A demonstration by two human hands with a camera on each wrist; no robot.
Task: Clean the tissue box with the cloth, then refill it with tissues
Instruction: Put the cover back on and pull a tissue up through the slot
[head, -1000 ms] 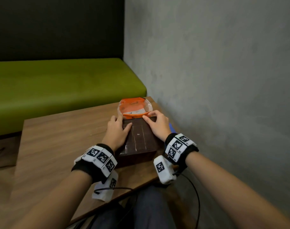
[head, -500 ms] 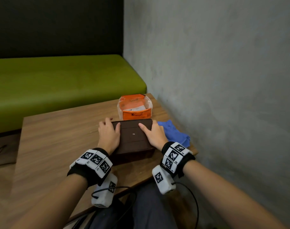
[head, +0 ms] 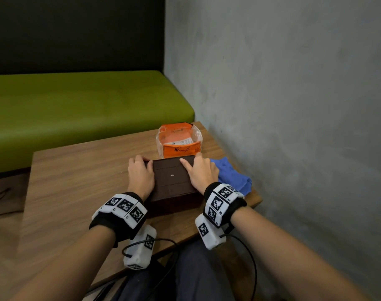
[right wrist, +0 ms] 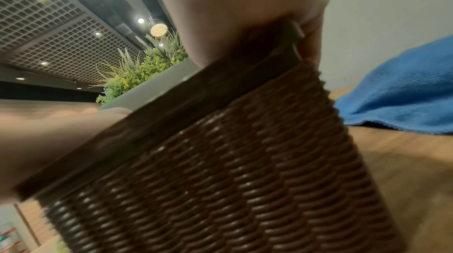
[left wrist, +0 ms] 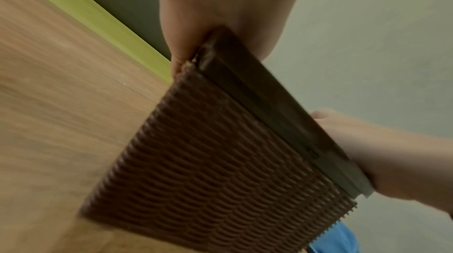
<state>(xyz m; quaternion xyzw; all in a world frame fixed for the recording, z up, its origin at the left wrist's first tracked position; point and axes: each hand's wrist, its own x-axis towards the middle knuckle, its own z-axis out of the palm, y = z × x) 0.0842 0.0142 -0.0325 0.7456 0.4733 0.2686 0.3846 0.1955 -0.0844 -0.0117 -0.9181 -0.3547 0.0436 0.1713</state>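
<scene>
A dark brown tissue box [head: 172,179] with woven sides [left wrist: 208,170] and a smooth lid stands on the wooden table [head: 76,181]. My left hand [head: 140,172] grips its left side, fingers curled over the far edge. My right hand [head: 201,172] grips the right side, with the index finger lying on the lid. The lid is down on the box [right wrist: 232,170]. An orange pack of tissues [head: 181,142] sits just behind the box. A crumpled blue cloth [head: 231,177] lies to the right of my right hand, also seen in the right wrist view [right wrist: 404,92].
The grey wall [head: 294,105] runs close along the table's right edge. A green bench [head: 76,105] stands beyond the far edge. Bare tabletop stretches to the left of the box. My legs and the wrist-camera cables are under the near edge.
The box has come toward me, away from the orange pack, and the blue cloth now shows. My hands shifted from the lid's far end to the box's two sides.
</scene>
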